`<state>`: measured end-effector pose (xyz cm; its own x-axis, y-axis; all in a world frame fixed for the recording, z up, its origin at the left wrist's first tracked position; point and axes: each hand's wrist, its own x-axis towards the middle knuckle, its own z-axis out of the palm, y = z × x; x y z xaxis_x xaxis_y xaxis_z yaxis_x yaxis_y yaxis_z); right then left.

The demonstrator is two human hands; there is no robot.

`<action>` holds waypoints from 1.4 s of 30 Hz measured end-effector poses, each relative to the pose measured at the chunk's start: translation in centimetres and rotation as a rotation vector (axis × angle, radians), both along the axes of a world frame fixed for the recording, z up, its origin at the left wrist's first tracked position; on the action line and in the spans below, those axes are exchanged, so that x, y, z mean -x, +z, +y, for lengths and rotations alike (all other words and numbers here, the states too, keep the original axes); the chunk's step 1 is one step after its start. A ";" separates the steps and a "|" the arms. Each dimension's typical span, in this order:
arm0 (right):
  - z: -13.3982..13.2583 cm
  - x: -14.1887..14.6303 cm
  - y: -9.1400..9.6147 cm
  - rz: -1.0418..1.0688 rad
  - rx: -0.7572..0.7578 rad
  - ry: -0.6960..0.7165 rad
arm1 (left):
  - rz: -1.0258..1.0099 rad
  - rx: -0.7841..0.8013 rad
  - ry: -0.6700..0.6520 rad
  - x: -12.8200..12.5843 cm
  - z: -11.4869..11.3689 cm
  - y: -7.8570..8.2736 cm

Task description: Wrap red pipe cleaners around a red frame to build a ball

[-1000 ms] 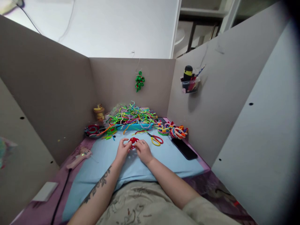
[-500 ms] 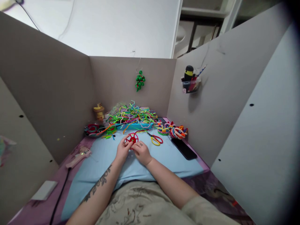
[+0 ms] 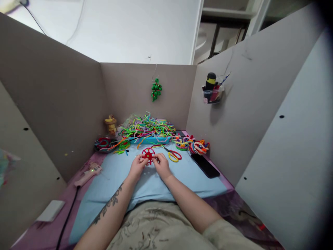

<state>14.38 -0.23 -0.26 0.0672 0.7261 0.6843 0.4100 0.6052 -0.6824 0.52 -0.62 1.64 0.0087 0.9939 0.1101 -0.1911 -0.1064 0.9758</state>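
My left hand (image 3: pixel 137 167) and my right hand (image 3: pixel 161 165) meet over a blue pillow (image 3: pixel 145 184) and pinch a small red pipe-cleaner wheel (image 3: pixel 148 153) from both sides. The wheel has a round rim with spokes and stands upright between my fingertips. Red and yellow scissors (image 3: pixel 173 155) lie just right of my right hand.
A blue tray heaped with coloured pipe cleaners (image 3: pixel 147 129) sits at the back. Finished pipe-cleaner pieces (image 3: pixel 197 147) and a black phone (image 3: pixel 205 165) lie at the right. A pink glue gun (image 3: pixel 88 174) lies at the left. Grey partition walls (image 3: pixel 57 100) close in three sides.
The red wheel has turned upright and risen a little between my fingers. My right hand shifted slightly right and forward.
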 end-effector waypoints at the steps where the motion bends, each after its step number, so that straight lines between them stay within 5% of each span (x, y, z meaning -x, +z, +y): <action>1: 0.0 0.0 0.0 0.005 0.008 0.004 | -0.002 0.005 -0.011 0.0 0.0 0.0; 10: 0.3 0.0 -0.4 0.046 0.077 0.003 | -0.013 -0.003 -0.024 -0.2 -0.1 -0.2; 27: 1.1 0.6 -1.1 0.224 0.204 0.049 | 0.060 -0.156 0.146 -0.3 0.4 -0.8; 42: 1.5 -0.4 -1.2 0.201 0.161 0.073 | 0.111 -0.157 0.074 -0.2 0.4 -1.2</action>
